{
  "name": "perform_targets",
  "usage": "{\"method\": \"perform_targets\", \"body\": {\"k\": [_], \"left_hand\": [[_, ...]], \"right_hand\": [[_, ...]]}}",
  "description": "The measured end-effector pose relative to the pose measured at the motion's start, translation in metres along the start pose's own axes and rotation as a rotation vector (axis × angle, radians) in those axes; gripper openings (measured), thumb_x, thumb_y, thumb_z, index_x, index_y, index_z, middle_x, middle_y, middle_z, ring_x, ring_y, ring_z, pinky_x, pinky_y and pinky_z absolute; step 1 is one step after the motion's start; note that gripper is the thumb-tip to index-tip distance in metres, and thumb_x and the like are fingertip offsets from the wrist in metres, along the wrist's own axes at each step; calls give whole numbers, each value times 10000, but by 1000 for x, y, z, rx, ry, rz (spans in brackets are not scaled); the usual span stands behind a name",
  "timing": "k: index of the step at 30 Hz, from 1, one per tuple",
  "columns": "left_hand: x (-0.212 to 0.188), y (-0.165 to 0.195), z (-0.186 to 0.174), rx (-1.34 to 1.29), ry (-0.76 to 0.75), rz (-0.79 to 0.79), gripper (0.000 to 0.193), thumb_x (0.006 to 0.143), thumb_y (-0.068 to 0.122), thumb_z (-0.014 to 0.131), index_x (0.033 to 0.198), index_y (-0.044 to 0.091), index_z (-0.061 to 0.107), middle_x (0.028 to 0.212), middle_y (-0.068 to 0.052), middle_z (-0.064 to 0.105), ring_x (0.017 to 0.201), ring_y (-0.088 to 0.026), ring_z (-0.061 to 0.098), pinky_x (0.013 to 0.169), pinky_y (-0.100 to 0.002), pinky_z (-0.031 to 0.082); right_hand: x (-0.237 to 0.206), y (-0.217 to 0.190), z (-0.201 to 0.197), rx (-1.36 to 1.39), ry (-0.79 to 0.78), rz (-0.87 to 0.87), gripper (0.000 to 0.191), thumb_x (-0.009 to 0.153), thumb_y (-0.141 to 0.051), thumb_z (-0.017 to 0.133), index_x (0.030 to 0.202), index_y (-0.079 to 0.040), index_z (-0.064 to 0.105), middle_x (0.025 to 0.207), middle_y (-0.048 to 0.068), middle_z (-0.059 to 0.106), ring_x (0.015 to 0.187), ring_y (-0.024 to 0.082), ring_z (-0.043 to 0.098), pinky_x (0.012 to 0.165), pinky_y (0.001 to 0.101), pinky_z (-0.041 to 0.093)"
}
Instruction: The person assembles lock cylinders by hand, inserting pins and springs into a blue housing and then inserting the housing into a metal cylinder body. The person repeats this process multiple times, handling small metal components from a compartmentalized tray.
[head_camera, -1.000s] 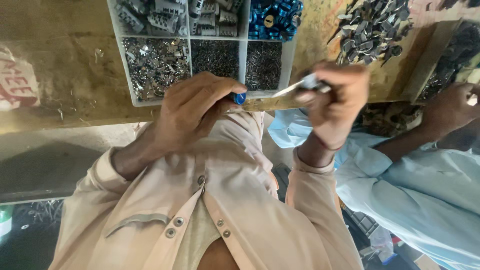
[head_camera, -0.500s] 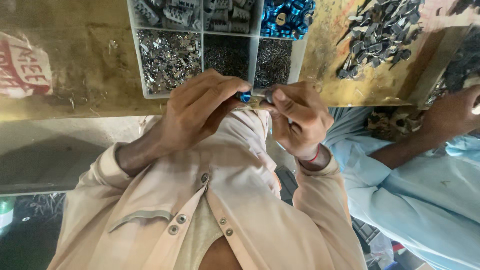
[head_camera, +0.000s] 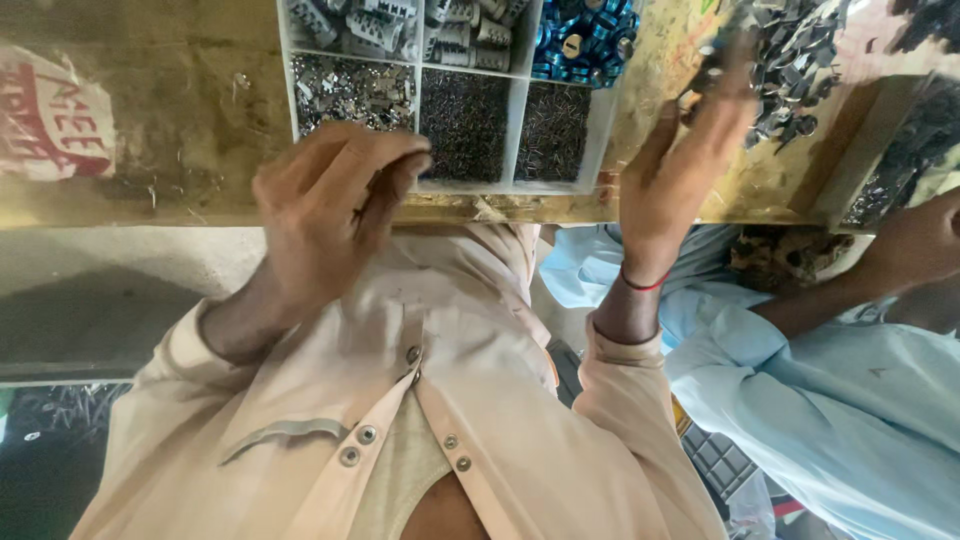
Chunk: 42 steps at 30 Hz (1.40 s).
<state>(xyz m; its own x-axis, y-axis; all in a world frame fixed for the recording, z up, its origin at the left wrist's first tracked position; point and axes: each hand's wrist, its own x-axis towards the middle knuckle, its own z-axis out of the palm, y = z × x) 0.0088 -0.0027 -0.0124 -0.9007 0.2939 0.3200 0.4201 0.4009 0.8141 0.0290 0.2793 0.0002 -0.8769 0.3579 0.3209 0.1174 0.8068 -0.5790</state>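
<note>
Two hands are working over a wooden bench (head_camera: 150, 150), w/ a white compartment tray (head_camera: 518, 130) sitting at its near edge. Going left to right: a red-and-white label (head_camera: 50, 125) is lying on the bench far left. Left hand (head_camera: 325, 210) is hovering just in front of the tray's near-left compartment of small silver bits (head_camera: 350, 92), fingers curled together, thumb meeting fingertips; can't tell if anything's pinched inside. Next compartments are holding dark pins (head_camera: 465, 120), grey metal parts (head_camera: 370, 25) behind, blue caps (head_camera: 585, 30) at the back right. Right hand (head_camera: 680, 165) is reaching up past the tray, fingers loosely spread, tips at a pile of dark metal pieces (head_camera: 790, 60); grip is blurred. Far right, another person's hand (head_camera: 915, 245) & light-blue sleeve (head_camera: 830, 400) are showing.
</note>
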Motion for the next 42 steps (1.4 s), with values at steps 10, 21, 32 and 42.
{"method": "perform_targets", "body": {"k": [10,21,32,42], "left_hand": [[-2,4,-26,395,-238,-126,93,1064,122,748,1054,109,656,1008,-35,633,722,-178,653,536,-348,474],[-3,5,-33,96,-84,-171,255,1021,0,777,1247,4,659,1047,-119,728,849,-205,728,699,-317,594],[6,6,-2,-485,-61,-214,209,1001,-51,752,1196,22,728,1106,-92,755,981,-162,772,829,-275,667],[12,15,10,-548,-55,-150,241,981,-31,785,1208,31,735,1053,-92,774,918,-152,772,793,-262,627]], "right_hand": [[10,-50,11,168,-620,-393,138,976,-52,782,1098,-55,717,1000,74,668,822,250,649,689,377,511],[8,-74,37,73,-737,-554,143,971,-76,729,1059,-31,625,988,124,544,932,322,586,793,447,484],[4,-51,23,934,-1044,219,131,1159,-139,455,1141,-18,502,943,19,494,757,72,424,628,216,383],[-17,-48,20,968,-992,227,270,1187,-269,425,1173,-8,488,1016,20,523,732,45,459,681,221,396]]}}
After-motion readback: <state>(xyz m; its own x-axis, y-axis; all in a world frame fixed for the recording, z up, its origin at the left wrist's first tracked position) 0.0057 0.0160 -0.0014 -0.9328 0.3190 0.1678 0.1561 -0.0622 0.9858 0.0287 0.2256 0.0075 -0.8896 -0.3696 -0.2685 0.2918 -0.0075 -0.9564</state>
